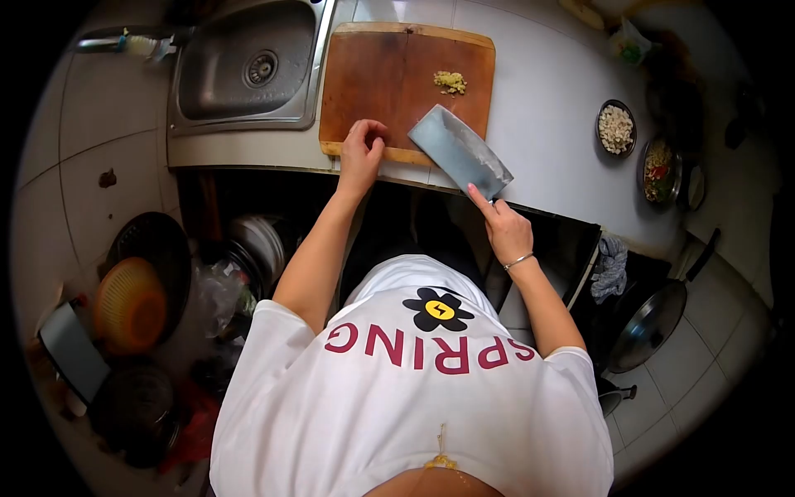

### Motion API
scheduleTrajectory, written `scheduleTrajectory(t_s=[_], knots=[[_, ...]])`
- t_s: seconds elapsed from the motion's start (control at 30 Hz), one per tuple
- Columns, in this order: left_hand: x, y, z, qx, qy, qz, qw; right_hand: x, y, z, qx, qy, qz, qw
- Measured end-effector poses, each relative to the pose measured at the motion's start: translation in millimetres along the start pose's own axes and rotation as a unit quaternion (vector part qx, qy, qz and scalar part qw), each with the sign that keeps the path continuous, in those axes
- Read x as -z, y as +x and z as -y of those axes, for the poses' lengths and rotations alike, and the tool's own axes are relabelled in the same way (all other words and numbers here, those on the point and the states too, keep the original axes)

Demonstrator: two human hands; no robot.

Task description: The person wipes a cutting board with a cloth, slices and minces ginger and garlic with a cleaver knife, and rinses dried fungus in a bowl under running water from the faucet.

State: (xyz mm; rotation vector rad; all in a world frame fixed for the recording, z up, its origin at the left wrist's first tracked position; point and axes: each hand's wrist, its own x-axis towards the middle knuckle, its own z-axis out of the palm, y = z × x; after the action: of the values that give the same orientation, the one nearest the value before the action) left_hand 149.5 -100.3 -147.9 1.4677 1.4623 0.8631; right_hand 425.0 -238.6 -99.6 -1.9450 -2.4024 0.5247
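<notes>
A wide-bladed cleaver (460, 151) is in my right hand (508, 233), its handle mostly hidden by my fingers. My index finger stretches along the base of the blade. The blade slants up to the left, over the front right edge of a wooden cutting board (364, 79). On the board's right half sits a small heap of finely chopped pale yellow bits (450, 81). My left hand (361, 157) is over the board's front edge, fingers loosely curled and the thumb apart from them. Nothing shows in it.
Left of the board is a steel sink (240, 99). A bowl of white diced pieces (615, 129) and a bowl of mixed chopped food (659, 171) stand on the right of the counter (546, 108). A lidded pan (650, 325) is lower right; an orange basket (130, 305) lies lower left.
</notes>
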Motion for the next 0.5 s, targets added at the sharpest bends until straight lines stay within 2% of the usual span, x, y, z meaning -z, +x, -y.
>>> scheduleTrajectory(t_s=[0.1,0.2,0.27,0.3,0.33,0.43,0.5], knots=[[3.2,-0.2,3.4,0.014,0.0,0.019,1.0,11.3,-0.1,-2.1,0.015,0.027,-0.032,0.999],[2.7,-3.3,2.6,0.019,0.0,0.019,1.0,-3.1,-0.7,-7.1,0.003,0.013,-0.015,1.0],[0.8,-1.7,0.8,0.019,0.027,0.009,0.999,-4.3,-1.4,-10.4,0.006,0.055,-0.02,0.998],[-0.4,0.4,-3.5,-0.017,0.051,0.005,0.999,-4.5,-0.3,-10.9,0.009,0.076,-0.021,0.997],[-3.6,-1.7,-12.9,-0.049,0.076,0.006,0.996,-1.4,-1.2,-11.9,0.024,0.142,-0.044,0.989],[-16.0,11.8,-27.6,-0.147,0.176,0.012,0.973,11.9,-4.0,-12.3,-0.042,0.384,-0.033,0.922],[-26.7,29.8,-29.4,-0.212,0.22,0.021,0.952,20.7,-3.8,-13.7,-0.124,0.517,-0.004,0.847]])
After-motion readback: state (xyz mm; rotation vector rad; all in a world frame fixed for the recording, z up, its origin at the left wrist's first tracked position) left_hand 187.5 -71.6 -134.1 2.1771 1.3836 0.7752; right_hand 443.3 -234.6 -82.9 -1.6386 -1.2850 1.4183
